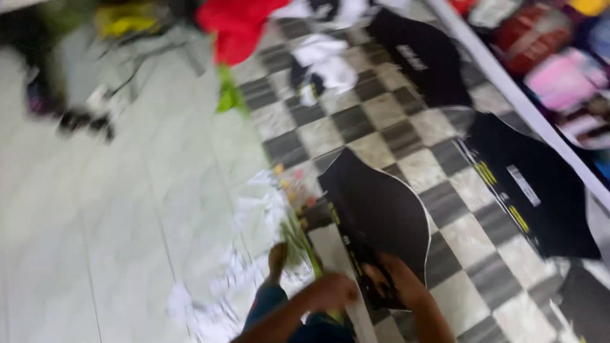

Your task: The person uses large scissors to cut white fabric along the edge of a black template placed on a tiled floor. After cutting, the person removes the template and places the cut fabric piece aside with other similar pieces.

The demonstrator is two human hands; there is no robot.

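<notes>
Both hands [365, 289] grip the black panel [381, 213], lengthwise pointing away up-left.

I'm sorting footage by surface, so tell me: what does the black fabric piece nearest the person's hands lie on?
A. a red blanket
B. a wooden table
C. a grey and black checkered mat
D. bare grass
C: the black fabric piece lies on the grey and black checkered mat.

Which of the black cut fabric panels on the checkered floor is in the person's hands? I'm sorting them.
The curved black fabric panel nearest the person: the right hand grips its lower edge. The striped panel and far panel lie untouched.
</notes>
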